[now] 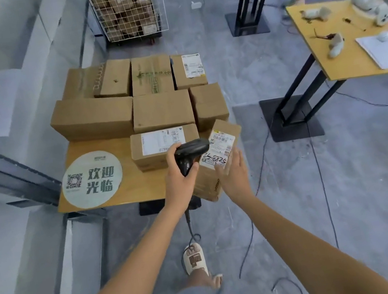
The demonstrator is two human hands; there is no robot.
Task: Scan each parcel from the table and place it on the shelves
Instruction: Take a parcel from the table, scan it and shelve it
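Observation:
My left hand (180,177) grips a black corded barcode scanner (190,152), its head pointed at the white label of a cardboard parcel (220,152). My right hand (234,173) holds that parcel tilted, off the table's near right corner, with fingers spread over the label's lower edge. A second labelled parcel (164,147) lies on the wooden table (127,184) just behind the scanner. Several more brown boxes (160,111) fill the far half of the table. Grey metal shelves (9,179) run along the left.
A round sticker (92,179) with a QR code covers the table's near left. A wire cage (129,8) of parcels stands beyond. A second table (350,41) with scanners and paper is at right, a person's legs behind it. Cables trail across the floor.

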